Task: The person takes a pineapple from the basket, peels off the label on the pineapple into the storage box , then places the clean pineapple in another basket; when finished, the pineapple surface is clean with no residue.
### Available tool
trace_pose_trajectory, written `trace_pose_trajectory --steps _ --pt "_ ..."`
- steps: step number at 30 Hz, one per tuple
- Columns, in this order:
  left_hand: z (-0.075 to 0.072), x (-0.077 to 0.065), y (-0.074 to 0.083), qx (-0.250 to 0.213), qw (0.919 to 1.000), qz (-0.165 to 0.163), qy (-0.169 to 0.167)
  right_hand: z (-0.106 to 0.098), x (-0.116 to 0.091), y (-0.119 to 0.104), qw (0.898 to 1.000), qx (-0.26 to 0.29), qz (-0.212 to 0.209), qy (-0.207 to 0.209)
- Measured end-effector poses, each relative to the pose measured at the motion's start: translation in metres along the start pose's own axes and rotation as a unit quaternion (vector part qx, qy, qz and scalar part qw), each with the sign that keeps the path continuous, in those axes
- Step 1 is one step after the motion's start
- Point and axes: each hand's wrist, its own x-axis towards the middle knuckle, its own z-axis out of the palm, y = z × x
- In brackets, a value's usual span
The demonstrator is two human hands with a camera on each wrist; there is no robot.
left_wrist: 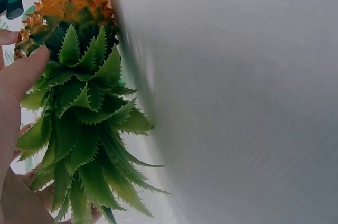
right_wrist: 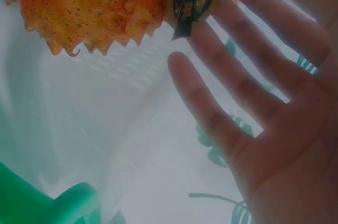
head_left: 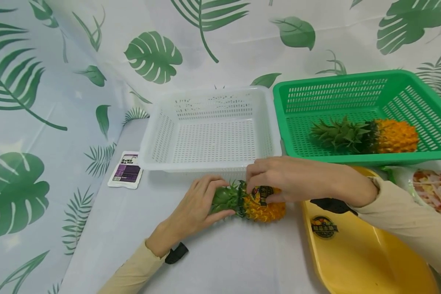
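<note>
A small orange pineapple [head_left: 266, 210] with a green crown lies on its side on the white cloth, crown to the left. My left hand [head_left: 194, 206] grips it around the crown, thumb near the base of the leaves [left_wrist: 79, 145]. Over the fruit is my right hand [head_left: 279, 177], its fingertips and thumb touching a dark oval sticker [head_left: 261, 196] on the skin. In the right wrist view the fingers [right_wrist: 211, 113] look spread and fairly straight, with the sticker [right_wrist: 193, 2] at their tips. The index finger and thumb are partly hidden there.
Behind the hands stand a white basket [head_left: 209, 166] and a green basket [head_left: 360, 157] holding another pineapple [head_left: 395, 136]. A yellow tray [head_left: 353, 253] with a similar sticker [head_left: 324, 227] lies under the right forearm. A purple-and-white packet [head_left: 126, 170] lies at left; a food packet [head_left: 435, 190] at right.
</note>
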Motion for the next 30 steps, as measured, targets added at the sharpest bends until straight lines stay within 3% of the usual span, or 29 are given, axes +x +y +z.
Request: trace_pose_trajectory --steps 11,17,23,30 --pt "-0.002 0.000 0.001 -0.003 0.9999 -0.007 -0.007 0.001 0.000 -0.006 0.997 -0.063 -0.026 0.045" --pt "-0.002 0.001 0.002 -0.007 0.9999 -0.012 -0.010 0.000 -0.003 -0.006 0.996 -0.051 -0.033 0.059" --pt "-0.002 0.001 0.002 -0.002 1.0000 -0.007 -0.005 -0.004 -0.016 -0.009 0.997 -0.021 -0.015 0.068" --pt "0.000 0.000 0.002 -0.002 1.0000 -0.002 -0.002 -0.005 -0.034 -0.009 0.994 0.010 -0.023 0.108"
